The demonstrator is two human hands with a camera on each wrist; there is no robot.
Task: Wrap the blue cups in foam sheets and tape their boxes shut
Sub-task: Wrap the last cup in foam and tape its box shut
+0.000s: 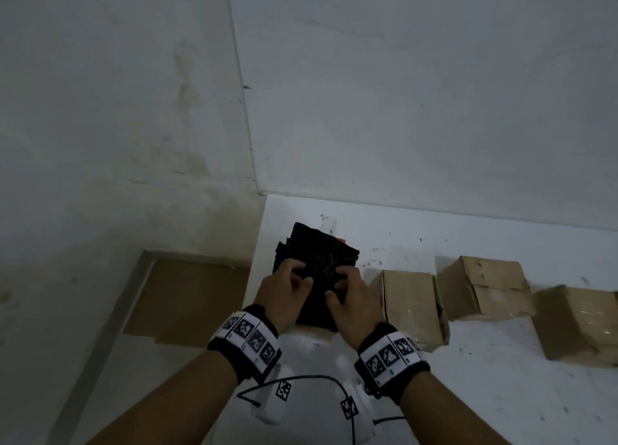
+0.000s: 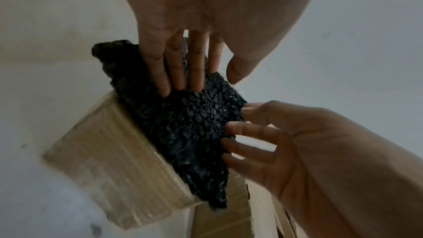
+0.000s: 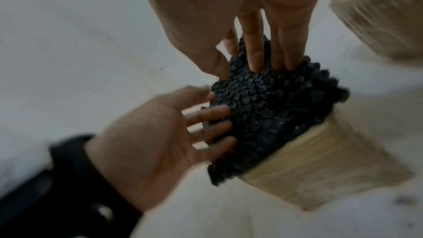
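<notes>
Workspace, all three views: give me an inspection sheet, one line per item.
Surface: white table, dark specks scattered.
Job's things: black foam sheets, stacked; three cardboard boxes to their right; no blue cup seen.
Clutter: nothing seen.
Hands: left hand and right hand on the top sheet, fingers bent at its edges.
Cables: black cable near the wrists.
Surroundings: white wall; flat cardboard lower left.

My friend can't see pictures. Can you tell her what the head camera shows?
Two hands, left and right, grip a stack of black foam sheets on a white table. Three brown boxes sit in a row to the right, below bare white walls.
</notes>
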